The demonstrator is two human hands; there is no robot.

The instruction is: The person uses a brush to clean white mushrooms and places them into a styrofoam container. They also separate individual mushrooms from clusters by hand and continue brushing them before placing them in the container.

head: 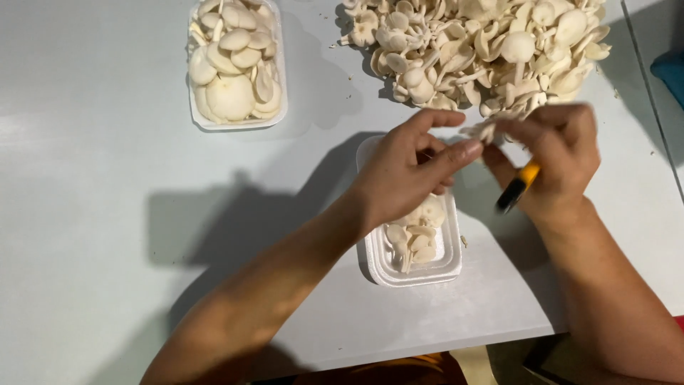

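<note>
Two hands, one small mushroom piece pinched between them above a white foam tray.
Left hand [410, 167] and right hand [563, 153] both clamp fingertips on the mushroom piece [484, 130], lying crosswise between them; right palm also grips an orange-handled knife [518, 187]; tray [449, 267] sits directly below, loose pile [477, 50] beyond.

full foam tray of mushrooms [236, 64], pale table [92, 214], blue object [672, 71]
</note>
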